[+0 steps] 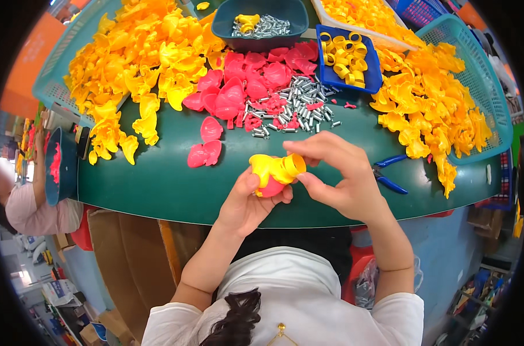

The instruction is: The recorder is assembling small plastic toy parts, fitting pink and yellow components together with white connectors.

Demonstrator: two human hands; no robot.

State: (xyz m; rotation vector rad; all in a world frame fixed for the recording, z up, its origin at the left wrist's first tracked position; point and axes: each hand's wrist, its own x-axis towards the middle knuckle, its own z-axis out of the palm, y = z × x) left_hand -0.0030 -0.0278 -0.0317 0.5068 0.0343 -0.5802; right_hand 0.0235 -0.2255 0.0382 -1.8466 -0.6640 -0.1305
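Observation:
Over the near edge of the green table [164, 184], my left hand [239, 205] is closed around a yellow moulded plastic piece [265, 168] with a rounded pink part [270, 187] on its underside. At its right end sits a short yellow plastic ring [296, 164]. My right hand [345, 181] pinches this ring between thumb and fingers; the ring touches the yellow piece, but how far it is seated I cannot tell. Left of my hands lie a few loose pink shells [211, 130]. To the right are nippers [391, 183] with blue handles.
Yellow plastic pieces [135, 52] heap at the left, more [429, 104] spill from a teal basket [498, 109] at right. Pink shells [230, 98] and small silver spring-like pieces [308, 101] lie mid-table, behind them a dark bowl [262, 43] and blue ring tray [360, 86]. Another person [37, 202] sits left.

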